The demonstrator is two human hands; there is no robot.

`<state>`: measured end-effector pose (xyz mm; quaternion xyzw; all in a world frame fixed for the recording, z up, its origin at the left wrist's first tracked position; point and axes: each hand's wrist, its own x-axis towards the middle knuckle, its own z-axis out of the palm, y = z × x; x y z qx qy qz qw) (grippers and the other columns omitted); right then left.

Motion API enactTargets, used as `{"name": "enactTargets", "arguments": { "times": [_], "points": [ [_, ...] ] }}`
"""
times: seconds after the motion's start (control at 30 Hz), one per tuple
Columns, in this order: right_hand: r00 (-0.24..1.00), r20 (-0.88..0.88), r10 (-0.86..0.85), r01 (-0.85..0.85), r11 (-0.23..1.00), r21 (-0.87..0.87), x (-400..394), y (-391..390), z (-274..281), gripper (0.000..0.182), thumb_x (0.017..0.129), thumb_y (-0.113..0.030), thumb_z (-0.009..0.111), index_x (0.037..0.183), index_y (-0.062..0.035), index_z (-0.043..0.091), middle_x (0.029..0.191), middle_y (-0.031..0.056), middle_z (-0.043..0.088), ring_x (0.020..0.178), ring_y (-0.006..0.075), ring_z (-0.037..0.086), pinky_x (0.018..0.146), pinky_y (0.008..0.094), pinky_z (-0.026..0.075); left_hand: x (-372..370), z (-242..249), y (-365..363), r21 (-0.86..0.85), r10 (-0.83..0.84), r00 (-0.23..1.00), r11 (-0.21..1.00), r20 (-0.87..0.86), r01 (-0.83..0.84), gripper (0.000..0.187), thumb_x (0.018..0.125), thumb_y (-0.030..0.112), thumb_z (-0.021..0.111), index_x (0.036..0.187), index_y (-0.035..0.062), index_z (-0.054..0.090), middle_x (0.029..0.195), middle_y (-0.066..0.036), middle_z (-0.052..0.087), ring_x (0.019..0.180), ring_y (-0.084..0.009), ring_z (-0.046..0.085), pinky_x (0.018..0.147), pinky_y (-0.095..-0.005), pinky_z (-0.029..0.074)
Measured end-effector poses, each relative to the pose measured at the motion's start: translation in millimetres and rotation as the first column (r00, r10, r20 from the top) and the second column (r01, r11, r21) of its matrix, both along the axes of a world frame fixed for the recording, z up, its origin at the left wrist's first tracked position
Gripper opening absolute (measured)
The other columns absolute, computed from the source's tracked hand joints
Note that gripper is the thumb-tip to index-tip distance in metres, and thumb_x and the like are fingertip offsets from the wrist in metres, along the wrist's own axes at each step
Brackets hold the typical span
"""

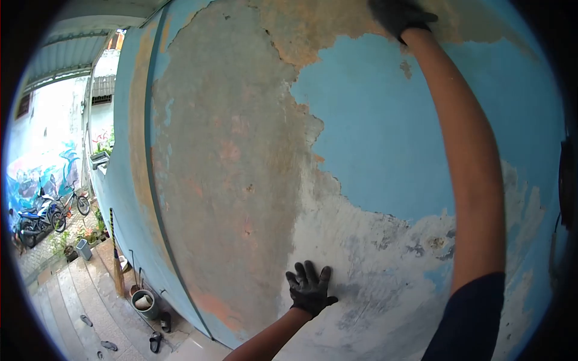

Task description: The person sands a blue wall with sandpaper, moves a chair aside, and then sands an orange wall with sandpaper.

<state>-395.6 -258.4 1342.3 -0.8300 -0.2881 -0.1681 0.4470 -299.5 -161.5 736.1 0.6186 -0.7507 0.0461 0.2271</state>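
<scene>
Left hand: the left hand in a black glove (309,287) lies flat on the big old wall with peeling blue paint (373,150), fingers spread wide, holding nothing

Right hand: the right hand in a black glove (398,17) reaches high up and touches the wall near the top edge of the picture; I cannot tell how far open it is or if it holds a tool (only part of it shows)

Wall: it is right in front of the person, with both hands on it

What could go wrong: I think loose paint bits could fall down into the eyes, because the right hand is up above the head; the long stretch up could also make the person wobble

Feel and shape: the blue paint looks smooth, with torn, jagged edges; the bare brown and grey patch (229,156) looks rough and crumbly; the white part low down looks chalky and scratched

On the floor: a round grey bucket (144,302) stands by the foot of the wall, with dark sandals (155,342) beside it on the pale floor tiles (72,301)

Far away: a blue motorbike (33,219) and a bicycle (73,203) are parked well apart from the wall
</scene>
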Motion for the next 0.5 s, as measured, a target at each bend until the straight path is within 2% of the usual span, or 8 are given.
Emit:
{"name": "enactTargets", "arguments": {
  "times": [0.13, 0.17, 0.2, 0.3, 0.33, 0.4, 0.47, 0.5],
  "points": [
    [0.983, 0.182, 0.027, -0.171, 0.501, 0.848, 55, 15, -15, 0.082, 0.098, -0.066, 0.016, 0.153, -0.0100, 0.040, 0.158, 0.0131, 0.041, 0.141, 0.0283, 0.042, 0.120, 0.0435, 0.029, 4, 1, -9, -0.022, -0.050, 0.999, 0.999, -0.003, 0.050, 0.107, 0.078, 0.071, 0.069, 0.158, 0.0155, 0.023, 0.154, -0.048, 0.009, 0.143, -0.0681, 0.005, 0.108, -0.0801, 0.006],
    [0.930, -0.066, -0.361, 0.310, 0.676, 0.669, 69, 45, -49, 0.084, 0.097, -0.069, 0.017, 0.153, -0.0114, 0.040, 0.157, 0.0091, 0.043, 0.139, 0.0271, 0.043, 0.118, 0.0422, 0.032, 5, 1, -8, -0.055, -0.051, 0.999, 0.997, -0.004, 0.051, 0.107, 0.075, 0.070, 0.071, 0.157, 0.0159, 0.027, 0.154, -0.047, 0.013, 0.143, -0.0681, 0.010, 0.107, -0.0807, 0.010],
    [0.994, 0.044, -0.099, 0.056, 0.819, 0.571, 74, 13, -36, 0.086, 0.096, -0.072, 0.020, 0.153, -0.0104, 0.040, 0.158, 0.0081, 0.042, 0.140, 0.0272, 0.042, 0.117, 0.0423, 0.033, 6, 5, -13, -0.070, -0.040, 0.999, 0.997, -0.014, 0.039, 0.107, 0.075, 0.070, 0.071, 0.157, 0.0159, 0.027, 0.154, -0.047, 0.013, 0.143, -0.0681, 0.010, 0.107, -0.0807, 0.010],
    [0.902, 0.431, 0.013, -0.410, 0.335, 0.848, 83, 23, -17, 0.081, 0.097, -0.068, 0.024, 0.151, -0.0113, 0.043, 0.158, 0.0084, 0.041, 0.140, 0.0281, 0.043, 0.117, 0.0428, 0.033, 5, -6, -11, -0.163, -0.054, 0.998, 0.985, -0.024, 0.049, 0.109, 0.071, 0.068, 0.075, 0.156, 0.0161, 0.030, 0.153, -0.046, 0.019, 0.140, -0.0681, 0.021, 0.104, -0.0812, 0.019],
    [0.865, 0.409, 0.290, -0.400, -0.093, 0.912, 89, 15, -22, 0.079, 0.097, -0.066, 0.027, 0.150, -0.0100, 0.044, 0.153, 0.0105, 0.045, 0.138, 0.0292, 0.045, 0.117, 0.0438, 0.033, 7, 1, -10, -0.168, -0.046, 0.999, 0.985, -0.023, 0.042, 0.109, 0.071, 0.068, 0.075, 0.156, 0.0161, 0.030, 0.153, -0.046, 0.019, 0.140, -0.0681, 0.021, 0.104, -0.0812, 0.019],
    [0.506, 0.584, 0.634, 0.122, -0.724, 0.679, 102, -10, -44, 0.077, 0.097, -0.063, 0.033, 0.148, -0.0073, 0.046, 0.141, 0.0148, 0.053, 0.132, 0.0315, 0.049, 0.116, 0.0459, 0.033, 5, 10, -2, -0.060, -0.015, 0.998, 0.998, -0.054, 0.012, 0.100, 0.073, 0.062, 0.077, 0.156, 0.0253, 0.034, 0.158, -0.036, 0.024, 0.147, -0.0586, 0.018, 0.110, -0.0770, 0.013],
    [0.095, 0.877, 0.471, 0.797, -0.564, 0.216, 105, -21, -55, 0.075, 0.097, -0.060, 0.038, 0.146, -0.0046, 0.047, 0.129, 0.0190, 0.060, 0.127, 0.0338, 0.054, 0.115, 0.0479, 0.033, 7, 10, -2, -0.045, -0.010, 0.999, 0.999, -0.041, 0.008, 0.100, 0.074, 0.063, 0.076, 0.156, 0.0256, 0.033, 0.159, -0.035, 0.024, 0.147, -0.0584, 0.018, 0.111, -0.0766, 0.013],
    [0.098, 0.874, 0.477, 0.796, -0.565, 0.219, 103, -13, -47, 0.075, 0.097, -0.060, 0.038, 0.146, -0.0046, 0.047, 0.129, 0.0190, 0.060, 0.127, 0.0338, 0.054, 0.115, 0.0479, 0.033, 7, 10, -4, -0.045, -0.007, 0.999, 0.999, -0.040, 0.005, 0.099, 0.075, 0.063, 0.076, 0.156, 0.0258, 0.033, 0.159, -0.035, 0.023, 0.147, -0.0581, 0.018, 0.111, -0.0764, 0.013]
  ]
}}
